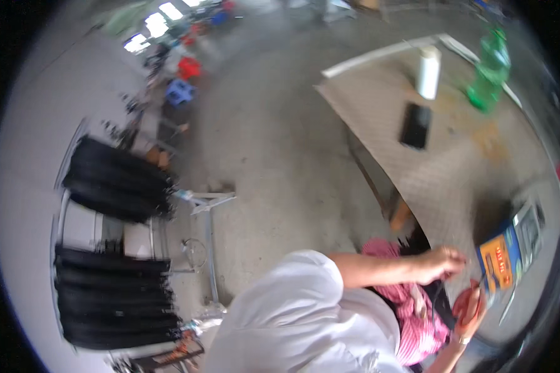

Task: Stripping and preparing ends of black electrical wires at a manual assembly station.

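My left hand (440,265) is over the near edge of the table, fingers closed. A thin dark strip or cord hangs just below it; blur hides what is pinched. My right hand (470,314), with a band at the wrist, is a little below and to the right. Its fingers curl around something reddish too smeared to name. Under both hands, black cloth (442,304) and pink striped cloth (415,342) lie bunched against my white shirt. Closest to my right hand on the table is an orange and blue printed packet (496,261).
A grey device (530,230) lies beyond the packet. Farther along the table (379,105) are a dark phone (415,126), a white cylinder (429,73) and a green bottle (490,71). Racks of black garments (115,298) stand left, with blue (180,92) and red (189,67) stools beyond.
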{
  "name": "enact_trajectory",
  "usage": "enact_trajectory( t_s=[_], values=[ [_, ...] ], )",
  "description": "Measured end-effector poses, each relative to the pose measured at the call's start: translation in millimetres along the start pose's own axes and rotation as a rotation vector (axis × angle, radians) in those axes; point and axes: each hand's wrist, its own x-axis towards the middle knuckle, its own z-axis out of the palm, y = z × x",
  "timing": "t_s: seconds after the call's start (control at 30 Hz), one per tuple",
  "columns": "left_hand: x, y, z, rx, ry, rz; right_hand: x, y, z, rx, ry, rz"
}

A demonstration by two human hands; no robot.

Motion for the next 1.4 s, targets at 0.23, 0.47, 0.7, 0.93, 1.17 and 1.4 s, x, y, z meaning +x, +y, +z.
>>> enact_trajectory(
  t_s=[0.23,0.47,0.7,0.93,1.17,1.4],
  values=[
    [-15,15,0,0.0,-0.054,-0.033,-4,-18,2,0.063,-0.036,0.153],
    [-13,11,9,0.037,-0.073,0.03,-8,-23,-2,0.081,-0.09,0.233],
    [-16,11,10,0.071,-0.067,0.022,-6,-25,5,0.056,-0.128,0.241],
    [-17,13,14,0.093,-0.044,0.024,-5,-26,6,0.068,-0.126,0.281],
    [-17,12,13,0.111,-0.012,0.04,-5,-25,6,0.044,-0.141,0.282],
    [-16,10,13,0.161,0.017,0.067,-3,-25,4,-0.027,-0.141,0.27]
  ],
)
